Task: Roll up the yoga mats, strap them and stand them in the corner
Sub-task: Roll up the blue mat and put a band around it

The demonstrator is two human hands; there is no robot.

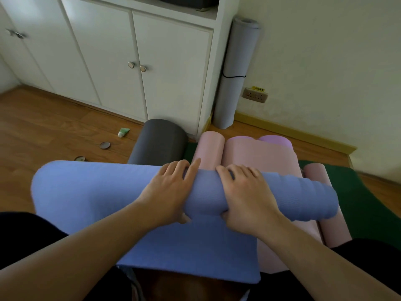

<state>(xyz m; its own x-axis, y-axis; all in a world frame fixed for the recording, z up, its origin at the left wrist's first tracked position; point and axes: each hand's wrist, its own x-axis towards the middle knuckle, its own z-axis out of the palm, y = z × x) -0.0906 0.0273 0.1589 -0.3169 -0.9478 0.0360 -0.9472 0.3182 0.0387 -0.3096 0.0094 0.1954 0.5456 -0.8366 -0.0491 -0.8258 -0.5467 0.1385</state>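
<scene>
I am gripping the blue yoga mat (271,196) with my left hand (167,192) and right hand (245,194), fingers curled over its half-formed roll. Beyond my fingertips, one grey mat (236,72) is standing strapped in the corner (pink rolls (256,153) are lying unstrapped).

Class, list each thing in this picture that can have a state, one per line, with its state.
Blue yoga mat: partly rolled, rest flat.
Left hand: gripping the roll.
Right hand: gripping the roll.
Grey yoga mat: rolled, strapped, upright in corner.
Dark grey mat: rolled, lying down.
Pink mats: rolled, lying down.
Cabinet doors: closed.
Green tube: lying on floor.
</scene>
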